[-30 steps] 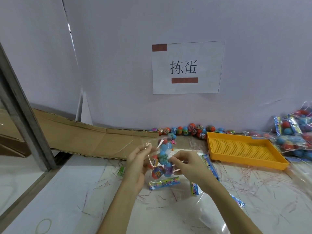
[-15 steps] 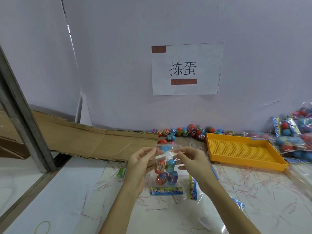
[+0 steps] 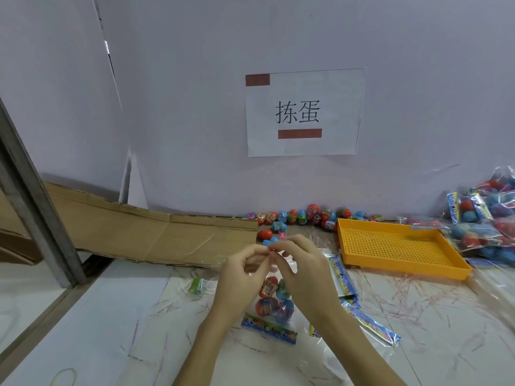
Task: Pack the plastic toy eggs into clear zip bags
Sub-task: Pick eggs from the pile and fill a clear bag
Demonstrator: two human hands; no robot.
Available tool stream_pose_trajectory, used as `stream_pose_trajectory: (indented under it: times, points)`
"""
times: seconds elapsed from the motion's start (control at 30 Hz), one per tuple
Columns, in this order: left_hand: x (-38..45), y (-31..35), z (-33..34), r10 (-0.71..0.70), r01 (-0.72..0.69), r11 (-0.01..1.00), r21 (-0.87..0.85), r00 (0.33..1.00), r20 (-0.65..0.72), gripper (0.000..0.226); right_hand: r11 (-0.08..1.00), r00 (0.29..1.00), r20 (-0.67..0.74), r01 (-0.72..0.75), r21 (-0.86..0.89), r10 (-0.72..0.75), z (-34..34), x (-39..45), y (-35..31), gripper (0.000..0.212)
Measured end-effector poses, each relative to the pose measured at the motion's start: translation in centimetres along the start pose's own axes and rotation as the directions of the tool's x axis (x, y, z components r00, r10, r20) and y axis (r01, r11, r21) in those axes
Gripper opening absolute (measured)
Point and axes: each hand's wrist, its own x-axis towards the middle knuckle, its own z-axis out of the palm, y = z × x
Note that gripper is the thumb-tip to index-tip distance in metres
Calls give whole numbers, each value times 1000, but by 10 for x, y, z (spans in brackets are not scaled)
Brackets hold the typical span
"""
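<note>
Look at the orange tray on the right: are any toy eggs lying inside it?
No. The orange tray shows only its bare perforated floor, while the loose eggs lie along the wall behind it.

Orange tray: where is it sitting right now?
In the head view the orange tray sits on the table to the right of both hands, between the loose eggs along the wall and the filled bags.

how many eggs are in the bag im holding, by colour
red eggs: 2
blue eggs: 1
purple eggs: 1
total: 4 that show through the clear zip bag; both hands cover its top, so more could be hidden. The left hand and right hand pinch its top edge.
</note>
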Motion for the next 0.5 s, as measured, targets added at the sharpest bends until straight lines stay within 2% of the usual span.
stream_pose_trajectory:
  times: [0.23,0.33,0.5]
  points:
    - [-2,4,0,23,-25,999,47,999,43,18,999,998,50,-39,-28,40,-5,2,6,8]
    - [-3,6,1,12,-15,998,63,999,43,17,995,993,76,-98,29,96,-3,1,6,9]
    - [-2,5,-1,-12,11,998,58,1000,25,17,992,990,118,-84,93,73,-5,3,9,6]
